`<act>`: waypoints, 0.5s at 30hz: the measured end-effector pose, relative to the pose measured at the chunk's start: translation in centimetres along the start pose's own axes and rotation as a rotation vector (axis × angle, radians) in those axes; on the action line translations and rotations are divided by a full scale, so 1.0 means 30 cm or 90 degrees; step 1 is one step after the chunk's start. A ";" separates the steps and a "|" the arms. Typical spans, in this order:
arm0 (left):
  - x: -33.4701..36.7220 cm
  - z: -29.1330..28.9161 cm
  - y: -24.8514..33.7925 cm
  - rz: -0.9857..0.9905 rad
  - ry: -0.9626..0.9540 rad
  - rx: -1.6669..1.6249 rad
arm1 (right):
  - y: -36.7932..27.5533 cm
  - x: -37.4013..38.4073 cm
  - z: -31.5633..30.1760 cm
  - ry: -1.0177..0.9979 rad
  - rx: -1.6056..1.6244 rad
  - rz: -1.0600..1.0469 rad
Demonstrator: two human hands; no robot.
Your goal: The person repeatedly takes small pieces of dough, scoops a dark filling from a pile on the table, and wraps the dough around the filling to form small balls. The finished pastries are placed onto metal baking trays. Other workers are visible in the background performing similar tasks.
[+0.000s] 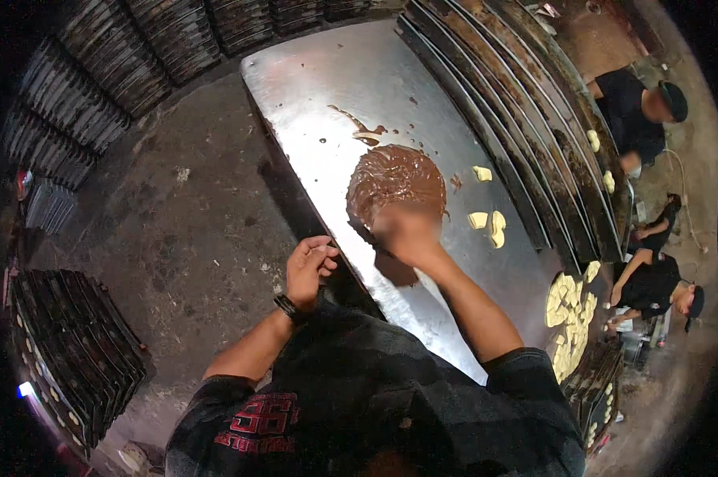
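A round, glossy mound of brown chocolate-like paste (397,179) lies on the metal tabletop (319,75). My right hand (411,234) is at the near side of this mound and touches it. Motion blur smears its fingers, so their shape and anything in them are hidden. Beside the table's left edge hangs my left hand (308,266), its fingers loosely curled and a little apart, with nothing seen in them. A dark bracelet (286,305) circles that wrist. Streaks and drops of paste (359,127) mark the metal beyond the mound.
Pale yellow dough pieces (497,229) lie right of the paste; a larger cluster (567,326) sits further right. Stacked dark trays (502,103) line the table's far right. Tray racks (77,358) stand at the left. Co-workers (653,282) are at the right.
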State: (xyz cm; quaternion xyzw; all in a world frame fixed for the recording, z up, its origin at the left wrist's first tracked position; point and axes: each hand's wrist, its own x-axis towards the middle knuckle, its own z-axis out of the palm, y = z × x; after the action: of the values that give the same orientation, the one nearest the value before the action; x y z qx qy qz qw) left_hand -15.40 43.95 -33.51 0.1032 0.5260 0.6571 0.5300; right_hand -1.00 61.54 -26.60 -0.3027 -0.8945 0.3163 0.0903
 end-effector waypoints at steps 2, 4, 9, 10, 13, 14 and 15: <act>-0.012 0.002 0.027 -0.009 0.019 0.003 | 0.017 -0.013 -0.014 -0.066 0.206 0.080; -0.027 0.024 0.055 -0.011 0.014 -0.004 | 0.035 -0.049 -0.047 -0.152 0.504 0.204; -0.032 0.152 0.046 -0.026 -0.074 0.004 | 0.088 -0.265 -0.059 -0.153 1.114 0.290; -0.036 0.181 0.029 -0.042 -0.107 0.043 | 0.070 -0.303 -0.071 -0.123 1.194 0.329; -0.073 0.348 0.003 -0.129 -0.239 0.111 | 0.137 -0.446 -0.048 -0.105 1.374 0.239; -0.088 0.391 -0.013 -0.165 -0.300 0.129 | 0.149 -0.485 -0.042 -0.071 1.409 0.237; -0.121 0.438 -0.030 -0.154 -0.338 0.098 | 0.162 -0.525 -0.035 -0.057 1.411 0.214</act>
State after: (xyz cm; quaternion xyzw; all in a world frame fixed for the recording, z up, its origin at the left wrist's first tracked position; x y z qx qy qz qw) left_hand -4.25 48.58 -27.10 0.2477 0.4259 0.4975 0.7140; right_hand 14.33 55.64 -28.31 -0.1604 -0.0689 0.9566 0.2335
